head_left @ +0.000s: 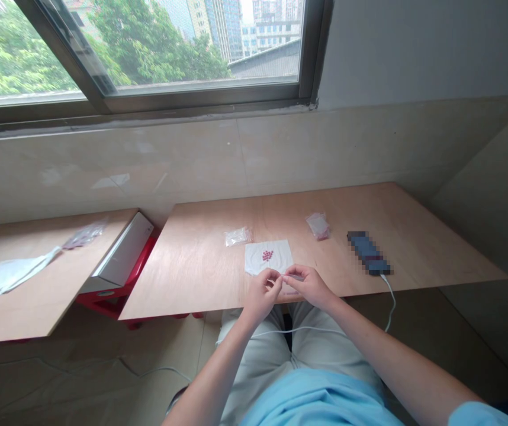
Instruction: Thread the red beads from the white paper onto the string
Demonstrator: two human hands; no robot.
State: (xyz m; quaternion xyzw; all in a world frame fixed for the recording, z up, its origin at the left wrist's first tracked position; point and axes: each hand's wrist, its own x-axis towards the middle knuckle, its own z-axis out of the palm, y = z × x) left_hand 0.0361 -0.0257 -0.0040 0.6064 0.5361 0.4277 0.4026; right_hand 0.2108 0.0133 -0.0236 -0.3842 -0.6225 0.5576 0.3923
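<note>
While the left hand [260, 296] and right hand [308, 285] pinch fingertips together at the desk [201, 278] edge, closed on something too small to tell, a white square sheet [256, 260] lies at twelve o'clock, small red beads [267, 255] clustered on it. Clear plastic bag [238, 236] at eleven; a second bag [318, 226] at one.

A metal-framed window [192, 100] above a tiled wall [103, 160] overlooks trees [23, 53].
</note>
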